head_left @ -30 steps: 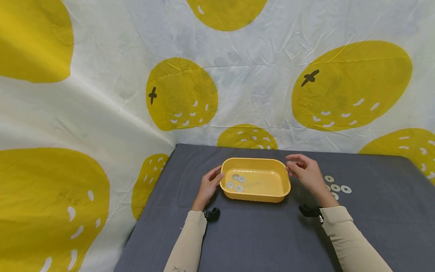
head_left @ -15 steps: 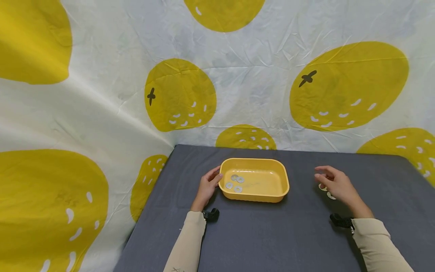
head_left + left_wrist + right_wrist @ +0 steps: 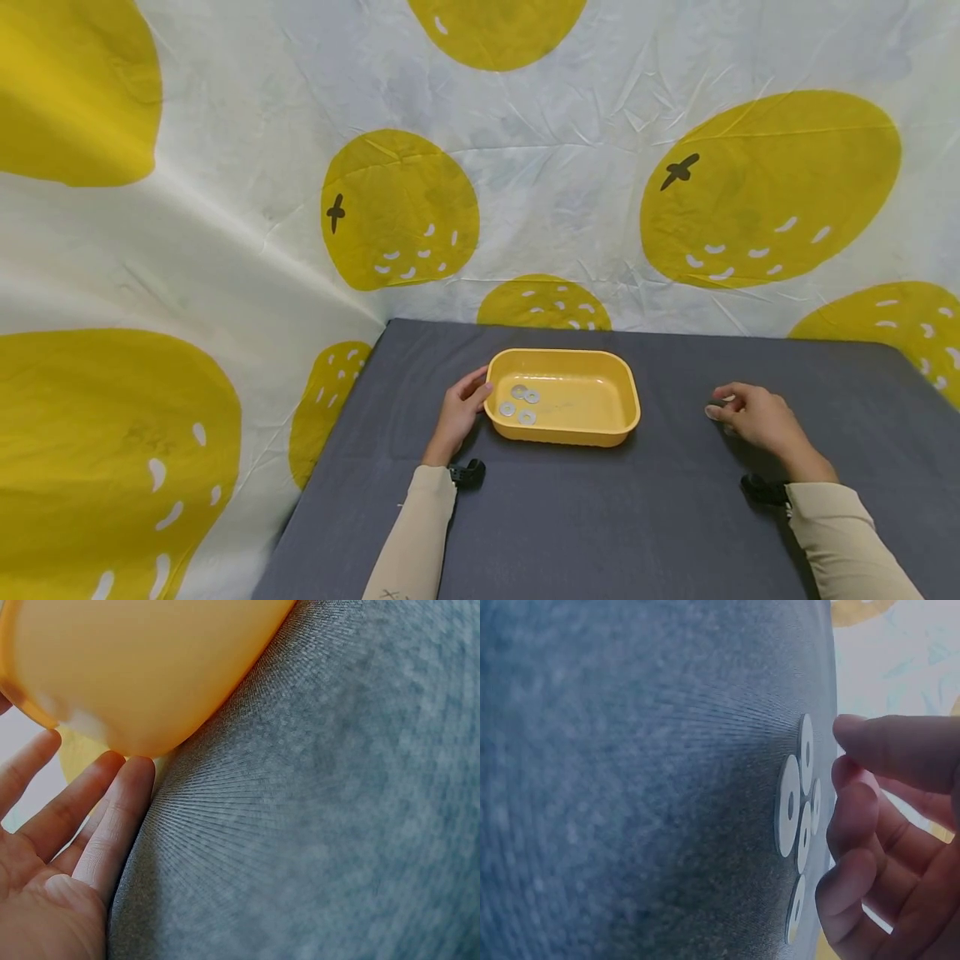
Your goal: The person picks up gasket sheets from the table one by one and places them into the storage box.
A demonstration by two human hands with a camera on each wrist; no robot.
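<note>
A makeshift recording set-up, not a lived-in room: a wrinkled white cloth backdrop printed with big yellow fruits hangs behind a table under grey woven fabric.

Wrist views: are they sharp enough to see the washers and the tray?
Right wrist view: washers fairly sharp beside the right hand, near cloth blurred. Left wrist view: yellow tray soft and featureless; left hand clearer. Head view: even light, wide-angle bend.

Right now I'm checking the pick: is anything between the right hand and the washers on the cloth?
Nothing visible. The right hand hangs just over the loose washers on the grey cloth, its curled fingers beside them. The yellow tray sits apart, to its left.
</note>
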